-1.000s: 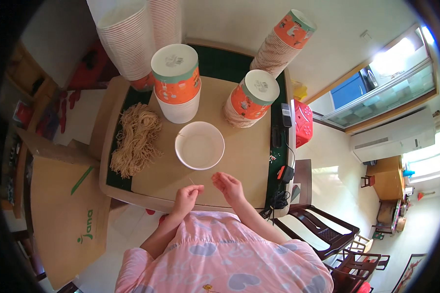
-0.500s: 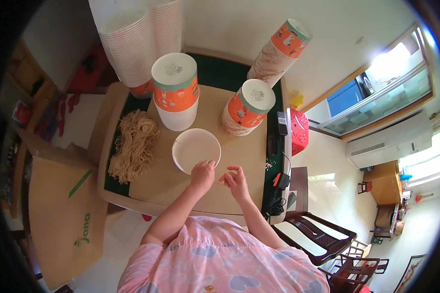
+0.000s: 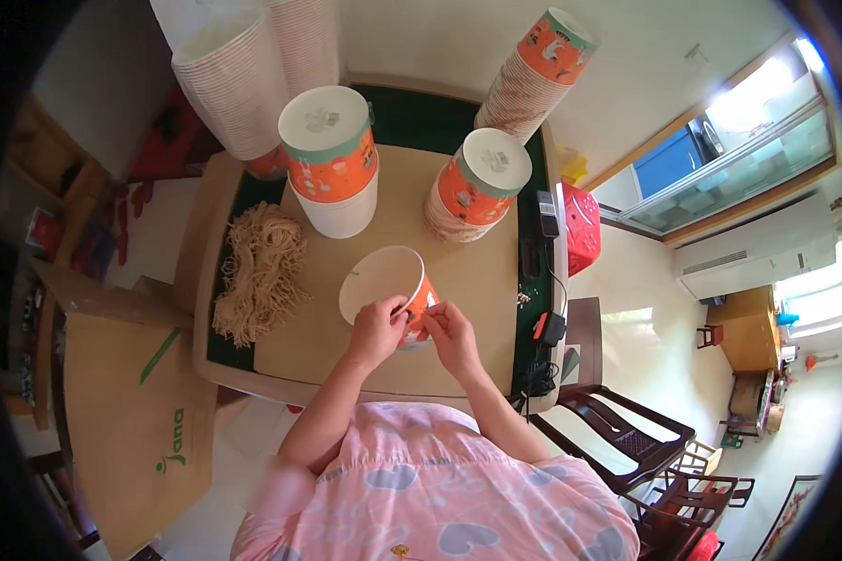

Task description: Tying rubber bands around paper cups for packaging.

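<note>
A paper bucket (image 3: 382, 279), white inside and orange with a green band outside, tilts on the brown board in front of me. My left hand (image 3: 381, 329) grips its near rim, fingers closed. Against the orange side, my right hand (image 3: 450, 335) is pinched shut; what lies between its fingertips is too small to make out. To the left lies a loose bundle of beige twine (image 3: 260, 271). Upside-down stacks of orange and white paper buckets stand behind, one at centre left (image 3: 329, 150) and one at right (image 3: 482, 182).
Tall nested bucket stacks rise at the back left (image 3: 229, 89) and back right (image 3: 538, 79). Chargers and cables (image 3: 547, 327) line the table's right edge. An open cardboard box (image 3: 131, 421) stands at the left, a red stool (image 3: 580, 229) and dark wooden chairs (image 3: 617, 435) at the right.
The bucket has tipped so its orange outer side shows on the right. My right hand has moved in from beside the bucket to touch that side. My left hand stays at the rim.
</note>
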{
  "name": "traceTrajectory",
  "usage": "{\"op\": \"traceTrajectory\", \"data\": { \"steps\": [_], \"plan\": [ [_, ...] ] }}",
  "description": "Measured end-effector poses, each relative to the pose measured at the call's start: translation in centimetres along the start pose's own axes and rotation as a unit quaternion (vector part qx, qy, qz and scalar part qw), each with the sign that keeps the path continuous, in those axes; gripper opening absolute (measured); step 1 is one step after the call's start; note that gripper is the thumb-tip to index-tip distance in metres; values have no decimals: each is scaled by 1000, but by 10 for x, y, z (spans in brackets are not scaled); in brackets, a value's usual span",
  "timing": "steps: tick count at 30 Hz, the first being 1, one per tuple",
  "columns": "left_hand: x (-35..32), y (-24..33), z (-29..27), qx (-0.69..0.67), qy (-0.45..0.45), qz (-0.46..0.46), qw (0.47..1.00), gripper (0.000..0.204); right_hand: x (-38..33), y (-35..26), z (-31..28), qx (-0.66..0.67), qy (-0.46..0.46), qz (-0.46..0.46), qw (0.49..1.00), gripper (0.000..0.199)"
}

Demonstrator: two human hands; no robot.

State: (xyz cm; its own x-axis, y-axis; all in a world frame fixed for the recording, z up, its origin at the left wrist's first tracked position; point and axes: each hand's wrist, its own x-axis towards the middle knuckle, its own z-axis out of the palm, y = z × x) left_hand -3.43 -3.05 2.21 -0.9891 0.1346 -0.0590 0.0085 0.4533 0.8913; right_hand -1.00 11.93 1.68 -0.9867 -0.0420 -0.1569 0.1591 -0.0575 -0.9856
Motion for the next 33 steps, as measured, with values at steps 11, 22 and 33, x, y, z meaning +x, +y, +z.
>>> {"op": "traceTrajectory", "data": {
  "steps": [11, 22, 33],
  "plan": [
    [-1, 6, 4, -36, 12, 22, 999, 18, 3, -1, -3, -232, 78, -16, 969, 13],
    [-2, 6, 6, -18, -3, 32, 999, 24, 7, 6, -5, -219, 54, -53, 973, 12],
    [-1, 2, 16, -125, -80, -1, 989, 21, 7, 16, -19, -265, 30, -67, 962, 11]
  ]
}}
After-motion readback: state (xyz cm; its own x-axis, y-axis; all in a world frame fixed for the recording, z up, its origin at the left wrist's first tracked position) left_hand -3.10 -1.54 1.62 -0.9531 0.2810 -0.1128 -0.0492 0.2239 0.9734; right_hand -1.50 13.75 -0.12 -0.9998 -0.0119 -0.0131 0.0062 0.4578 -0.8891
